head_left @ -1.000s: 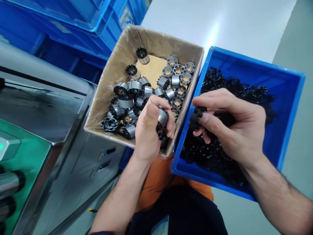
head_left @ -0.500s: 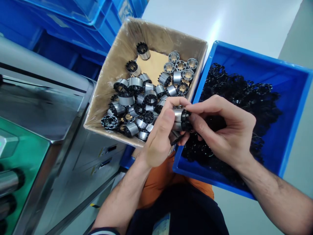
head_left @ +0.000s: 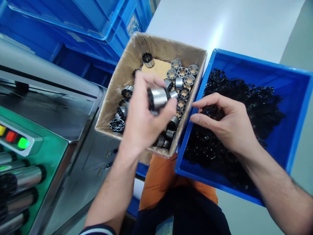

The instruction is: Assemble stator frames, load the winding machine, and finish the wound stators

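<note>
My left hand (head_left: 144, 120) is over the carton, its fingers and thumb around a short silver metal cylinder (head_left: 158, 98) with black toothed ends; motion blurs it somewhat. My right hand (head_left: 227, 120) is above the near left part of the blue bin, thumb and forefinger apart at the tips. A black toothed plastic ring (head_left: 213, 112) sits in the curl of that hand, partly hidden by the fingers. Similar cylinders lie loosely in the carton (head_left: 107, 106), and several stand on end at its far right. Black rings (head_left: 254, 101) are heaped in the blue bin (head_left: 297, 107).
Stacked blue crates (head_left: 97, 45) stand at the upper left. To the left is a metal machine with a green panel (head_left: 52, 153), lit buttons (head_left: 23, 143) and larger silver cylinders (head_left: 26, 178). A white tabletop (head_left: 190, 19) lies behind the carton and bin.
My hands have come apart. The left has moved left over the carton with the cylinder; the right has let go of the cylinder's end and stays over the bin. The view has shifted slightly.
</note>
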`<action>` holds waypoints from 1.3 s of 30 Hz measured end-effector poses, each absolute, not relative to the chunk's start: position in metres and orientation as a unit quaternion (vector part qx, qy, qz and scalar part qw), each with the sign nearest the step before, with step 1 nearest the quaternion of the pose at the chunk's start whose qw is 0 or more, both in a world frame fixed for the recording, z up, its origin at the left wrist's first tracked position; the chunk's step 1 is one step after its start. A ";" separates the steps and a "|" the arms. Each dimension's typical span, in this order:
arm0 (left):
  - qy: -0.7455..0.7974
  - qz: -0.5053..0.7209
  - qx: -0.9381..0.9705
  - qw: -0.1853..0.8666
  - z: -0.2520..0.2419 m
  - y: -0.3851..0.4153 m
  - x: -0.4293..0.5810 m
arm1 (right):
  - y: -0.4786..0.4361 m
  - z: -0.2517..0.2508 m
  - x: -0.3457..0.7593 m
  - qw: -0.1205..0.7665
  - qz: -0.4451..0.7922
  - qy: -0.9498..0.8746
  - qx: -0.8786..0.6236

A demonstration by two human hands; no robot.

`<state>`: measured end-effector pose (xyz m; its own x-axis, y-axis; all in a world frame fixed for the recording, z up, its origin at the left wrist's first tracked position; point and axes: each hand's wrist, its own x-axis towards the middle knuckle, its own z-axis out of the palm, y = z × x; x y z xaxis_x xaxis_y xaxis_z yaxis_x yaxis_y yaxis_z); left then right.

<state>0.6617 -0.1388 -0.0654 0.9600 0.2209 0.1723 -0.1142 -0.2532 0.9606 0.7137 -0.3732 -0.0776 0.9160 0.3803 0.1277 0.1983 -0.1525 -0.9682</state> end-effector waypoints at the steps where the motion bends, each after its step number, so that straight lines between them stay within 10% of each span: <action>1: 0.030 0.160 0.816 0.554 -0.061 -0.126 0.677 | -0.376 -0.079 0.719 0.623 0.082 -0.184 -0.756; 10: 0.033 0.135 0.856 0.498 -0.077 -0.065 0.761 | -0.374 -0.100 0.719 0.691 0.095 -0.140 -0.703; 18: 0.157 -0.068 0.502 0.848 -0.072 -0.160 0.670 | -0.378 -0.070 0.717 0.675 0.109 -0.210 -0.699; 39: 0.083 -0.038 0.525 0.846 -0.093 -0.189 0.627 | -0.355 -0.077 0.693 0.691 0.045 -0.224 -0.686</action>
<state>0.6265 -0.1889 -0.0930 0.9832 0.0234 -0.1808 0.1516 0.4462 0.8820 0.6929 -0.3555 -0.0769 0.8954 0.3702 0.2473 0.2449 0.0544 -0.9680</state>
